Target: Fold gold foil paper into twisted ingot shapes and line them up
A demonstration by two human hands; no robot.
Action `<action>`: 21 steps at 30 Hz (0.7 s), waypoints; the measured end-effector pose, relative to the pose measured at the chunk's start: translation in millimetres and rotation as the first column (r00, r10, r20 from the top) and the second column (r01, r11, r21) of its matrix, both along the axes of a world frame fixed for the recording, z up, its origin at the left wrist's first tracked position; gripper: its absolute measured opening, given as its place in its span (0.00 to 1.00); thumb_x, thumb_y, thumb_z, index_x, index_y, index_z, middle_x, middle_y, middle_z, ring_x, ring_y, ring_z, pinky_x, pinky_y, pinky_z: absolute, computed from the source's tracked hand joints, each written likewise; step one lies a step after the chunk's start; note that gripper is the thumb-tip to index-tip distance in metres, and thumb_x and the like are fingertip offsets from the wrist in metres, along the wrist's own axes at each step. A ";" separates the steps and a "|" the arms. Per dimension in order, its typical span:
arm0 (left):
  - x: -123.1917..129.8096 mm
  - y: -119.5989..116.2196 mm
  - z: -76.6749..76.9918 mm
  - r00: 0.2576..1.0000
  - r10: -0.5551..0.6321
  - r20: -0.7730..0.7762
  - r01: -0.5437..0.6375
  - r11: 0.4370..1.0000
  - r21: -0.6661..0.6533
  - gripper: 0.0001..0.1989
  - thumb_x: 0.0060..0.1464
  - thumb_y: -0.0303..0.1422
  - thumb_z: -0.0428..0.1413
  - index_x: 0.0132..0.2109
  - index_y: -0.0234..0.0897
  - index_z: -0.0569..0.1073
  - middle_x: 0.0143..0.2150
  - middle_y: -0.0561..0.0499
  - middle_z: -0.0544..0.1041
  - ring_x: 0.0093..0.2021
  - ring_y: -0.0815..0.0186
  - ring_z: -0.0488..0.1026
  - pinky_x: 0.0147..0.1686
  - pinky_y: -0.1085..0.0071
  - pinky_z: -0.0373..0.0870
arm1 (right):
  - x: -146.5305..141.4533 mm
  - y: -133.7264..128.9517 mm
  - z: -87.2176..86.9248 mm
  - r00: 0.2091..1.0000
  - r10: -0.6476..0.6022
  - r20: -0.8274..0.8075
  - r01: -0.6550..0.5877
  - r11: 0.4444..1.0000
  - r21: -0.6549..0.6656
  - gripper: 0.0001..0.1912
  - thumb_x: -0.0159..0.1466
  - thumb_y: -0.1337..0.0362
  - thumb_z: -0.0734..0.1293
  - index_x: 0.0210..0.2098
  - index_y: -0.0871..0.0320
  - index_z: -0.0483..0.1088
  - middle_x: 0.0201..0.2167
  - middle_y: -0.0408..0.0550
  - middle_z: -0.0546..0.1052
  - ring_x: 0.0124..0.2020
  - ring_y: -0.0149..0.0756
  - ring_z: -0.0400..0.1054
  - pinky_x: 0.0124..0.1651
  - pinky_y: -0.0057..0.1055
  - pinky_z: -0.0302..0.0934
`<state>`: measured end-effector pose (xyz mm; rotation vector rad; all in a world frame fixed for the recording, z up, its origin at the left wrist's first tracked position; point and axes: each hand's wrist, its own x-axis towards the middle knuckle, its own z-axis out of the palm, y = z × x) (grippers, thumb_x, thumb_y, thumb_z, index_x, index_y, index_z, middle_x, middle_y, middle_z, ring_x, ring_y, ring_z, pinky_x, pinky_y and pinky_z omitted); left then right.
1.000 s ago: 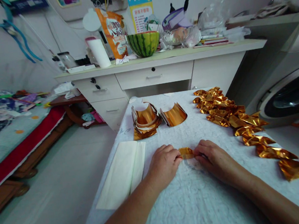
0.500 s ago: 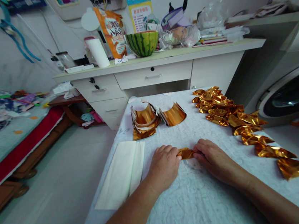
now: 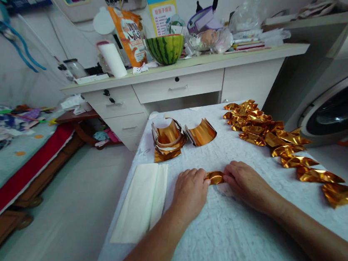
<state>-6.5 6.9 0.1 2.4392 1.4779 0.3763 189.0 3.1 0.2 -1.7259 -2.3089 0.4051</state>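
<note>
Between my two hands lies a small piece of gold foil paper [image 3: 216, 177], its ends hidden under my fingers. My left hand [image 3: 191, 190] is closed on the left end, and my right hand [image 3: 246, 181] grips the right end. Beyond them sit a curled stack of gold foil sheets [image 3: 167, 137] and a smaller curled stack [image 3: 202, 132]. To the right, several folded gold foil pieces [image 3: 256, 121] run in a row toward the table's near right corner. Left of my left hand rests a pad of pale paper [image 3: 138, 203].
A pale quilted cloth [image 3: 218, 242] covers the table. Behind it stands a white desk [image 3: 184, 85] holding a watermelon half [image 3: 165, 49], an orange snack bag [image 3: 128, 37] and plastic bags. A washing machine [image 3: 341, 86] is at right, a bed [image 3: 16, 178] at left.
The foil piece between my hands looks smoother and more rounded on top than before. My hands have hardly moved; the view has shifted slightly.
</note>
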 end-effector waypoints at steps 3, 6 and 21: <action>1.3 -0.6 -1.5 0.999 0.026 0.025 -0.026 1.000 -0.002 0.01 0.61 0.31 0.52 0.39 0.39 0.68 0.38 0.51 0.76 0.40 0.60 0.72 0.42 0.65 0.63 | -0.8 0.3 0.4 1.000 -0.016 0.007 0.016 1.000 -0.007 0.10 0.66 0.67 0.60 0.31 0.58 0.71 0.31 0.49 0.72 0.34 0.38 0.65 0.39 0.31 0.55; 2.6 -0.8 -2.3 0.998 0.057 0.038 -0.057 0.998 -0.004 0.01 0.61 0.31 0.53 0.39 0.39 0.68 0.37 0.51 0.76 0.39 0.60 0.72 0.41 0.65 0.63 | -1.8 0.2 1.2 1.000 -0.030 0.001 0.030 1.000 -0.008 0.10 0.66 0.67 0.60 0.31 0.58 0.71 0.31 0.49 0.73 0.35 0.38 0.66 0.40 0.31 0.55; 6.1 -4.1 1.4 0.992 0.126 0.029 -0.126 0.992 -0.012 0.02 0.60 0.29 0.52 0.40 0.39 0.68 0.38 0.51 0.76 0.40 0.60 0.72 0.41 0.65 0.63 | -4.8 -0.3 -3.5 0.996 -0.087 0.012 0.087 0.996 0.020 0.08 0.64 0.67 0.60 0.31 0.58 0.70 0.31 0.49 0.74 0.35 0.39 0.67 0.39 0.32 0.55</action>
